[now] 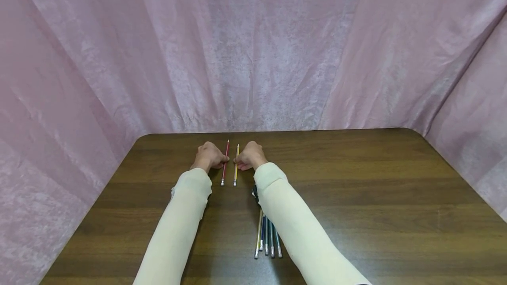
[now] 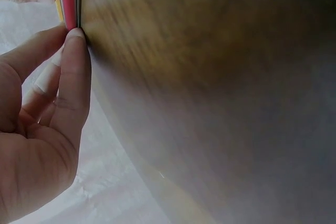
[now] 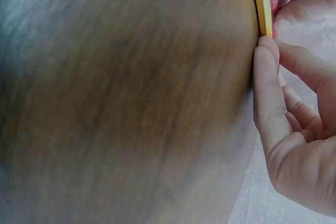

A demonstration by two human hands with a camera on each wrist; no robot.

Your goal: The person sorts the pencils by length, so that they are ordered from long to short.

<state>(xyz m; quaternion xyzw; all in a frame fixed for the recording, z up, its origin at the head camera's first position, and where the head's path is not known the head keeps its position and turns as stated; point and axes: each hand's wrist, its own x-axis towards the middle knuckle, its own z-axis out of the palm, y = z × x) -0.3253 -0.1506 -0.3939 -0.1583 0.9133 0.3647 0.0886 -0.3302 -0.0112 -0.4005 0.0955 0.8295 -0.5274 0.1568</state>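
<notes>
Toward the far side of the table, my left hand (image 1: 211, 155) pinches a red pencil (image 1: 224, 173) between thumb and fingers. Just to its right, my right hand (image 1: 250, 156) pinches a yellow pencil (image 1: 236, 175) the same way. Both pencils lie nearly parallel, a small gap between them, points away from me and eraser ends toward me. In the left wrist view the fingertips meet around the red pencil (image 2: 69, 3). The right wrist view has thumb and finger at the yellow pencil (image 3: 265, 14), with the red one beyond it.
Several dark pencils (image 1: 266, 236) and a yellowish one (image 1: 258, 241) lie side by side nearer me, partly covered by the right sleeve (image 1: 301, 228). The brown wooden table (image 1: 376, 188) ends at the back before a pink curtain (image 1: 253, 56).
</notes>
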